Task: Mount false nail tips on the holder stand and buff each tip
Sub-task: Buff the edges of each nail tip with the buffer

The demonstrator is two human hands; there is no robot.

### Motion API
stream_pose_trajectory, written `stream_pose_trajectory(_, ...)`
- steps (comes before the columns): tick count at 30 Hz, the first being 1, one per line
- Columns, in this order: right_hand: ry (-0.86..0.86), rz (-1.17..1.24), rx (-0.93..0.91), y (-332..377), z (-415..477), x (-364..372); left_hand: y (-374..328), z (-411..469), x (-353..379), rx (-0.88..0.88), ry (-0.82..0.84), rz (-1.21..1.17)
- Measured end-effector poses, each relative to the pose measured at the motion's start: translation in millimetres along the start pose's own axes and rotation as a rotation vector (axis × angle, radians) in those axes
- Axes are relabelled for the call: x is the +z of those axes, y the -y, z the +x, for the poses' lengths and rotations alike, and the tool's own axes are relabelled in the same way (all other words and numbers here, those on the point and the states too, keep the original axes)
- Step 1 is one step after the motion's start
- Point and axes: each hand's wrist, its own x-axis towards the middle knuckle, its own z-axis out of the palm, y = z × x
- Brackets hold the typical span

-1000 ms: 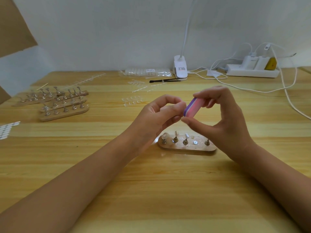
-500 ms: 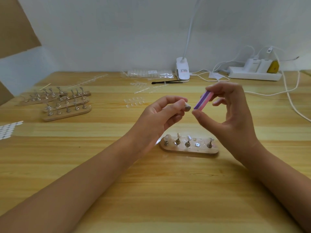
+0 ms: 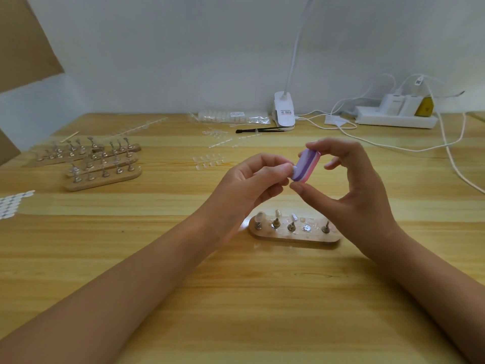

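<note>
Wooden table fills the frame; spare stands are grouped at centre left, and the holder stand is set at lower centre. Above it, a nail tip is pinched by the left hand, and a purple-pink buffer block, gripped by the right hand, is laid against it. Buffing is judged in hand. Return to the stand's vacant socket is called for next, under both wrists.

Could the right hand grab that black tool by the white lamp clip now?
Probably not yet: the right hand is pinching the buffer block. Nothing tall stands between it and the black tool, so the way itself looks free.
</note>
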Motion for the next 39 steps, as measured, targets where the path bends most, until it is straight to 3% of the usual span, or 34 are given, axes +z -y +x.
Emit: stream_pose_trajectory(39, -0.038, -0.055, -0.023, 3.1, 1.5, 2.2, 6.3, 1.0, -1.5, -0.001, -0.002, 0.036)
